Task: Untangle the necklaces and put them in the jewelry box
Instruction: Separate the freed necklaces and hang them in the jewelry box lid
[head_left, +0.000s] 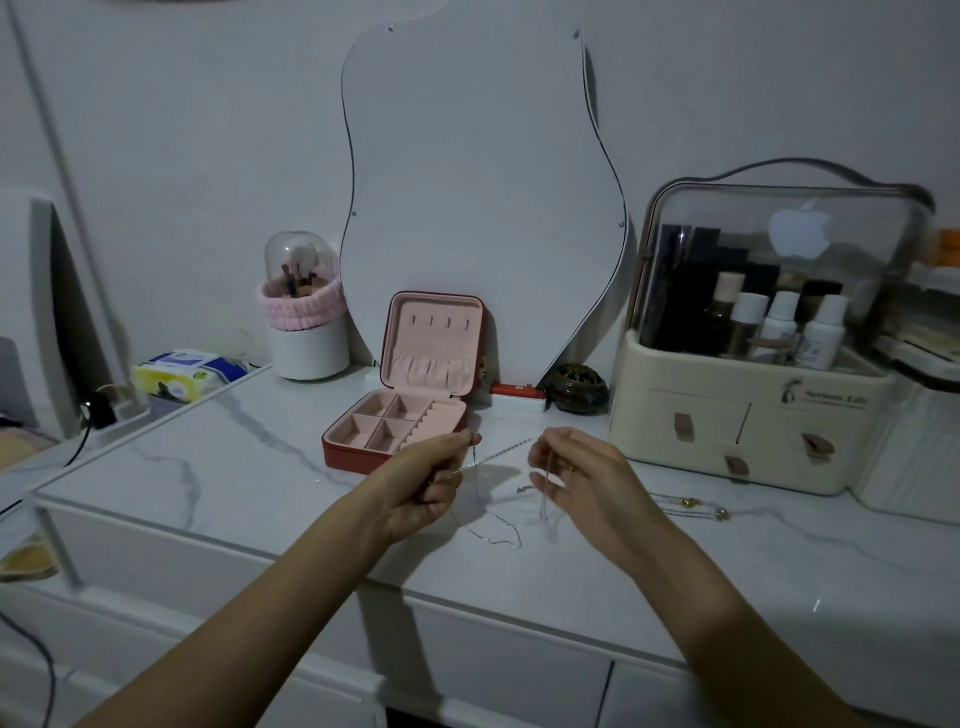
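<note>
untangling | my left hand (423, 480) and right hand (571, 475) each pinch the silver chain (501, 451) above the dresser top's (218, 467) front edge — jewelry box (400, 415) open behind | ease strands apart slowly — no yanking

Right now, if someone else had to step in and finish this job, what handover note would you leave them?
Left hand: raised over the table, fingers pinching the silver chain.
Right hand: fingers pinching the same chain at its other end, so a stretch hangs between the hands; more chain trails down onto the marble tabletop.
Jewelry box: open, lid upright, behind the left hand; its compartments look empty.
Second necklace, with beads: lying on the tabletop right of the right hand.
Done: box opened, untangling begun.
Left: free the held chain, then place both pieces in the box.
</note>
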